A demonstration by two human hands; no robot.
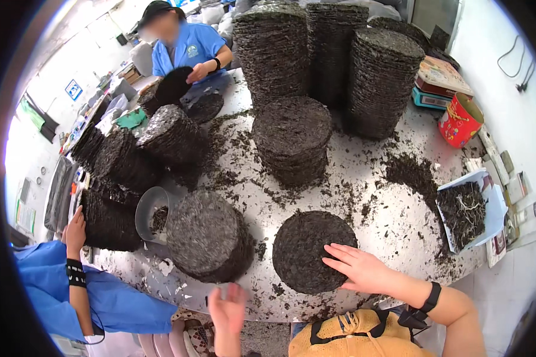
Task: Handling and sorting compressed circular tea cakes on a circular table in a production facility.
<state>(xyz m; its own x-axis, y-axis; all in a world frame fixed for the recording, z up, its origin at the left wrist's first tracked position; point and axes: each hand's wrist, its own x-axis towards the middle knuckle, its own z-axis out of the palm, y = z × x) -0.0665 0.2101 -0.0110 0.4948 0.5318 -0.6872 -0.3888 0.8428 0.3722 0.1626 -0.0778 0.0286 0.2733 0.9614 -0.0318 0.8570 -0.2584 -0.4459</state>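
Note:
A dark round pressed sheet, looking like dried seaweed, makes a disc [304,253] on the metal table. My right hand [360,268] rests on the disc's right side, fingers stretched out flat. Beside the table's front edge, my left hand [227,306] is smeared by motion, and what it holds, if anything, does not show. Nearest to it, just beyond, stands a short stack of the same discs [202,235]. Against that stack's left side leans a translucent round bowl [152,214] with dark scraps inside.
Tall disc stacks [271,53] and a lower stack [292,140] stand farther back. To the right are a scrap-filled pale tray [464,214], a red can [460,120] and a teal scale [432,98]. Two co-workers in blue handle discs at left and far side. Crumbs litter the table [262,208].

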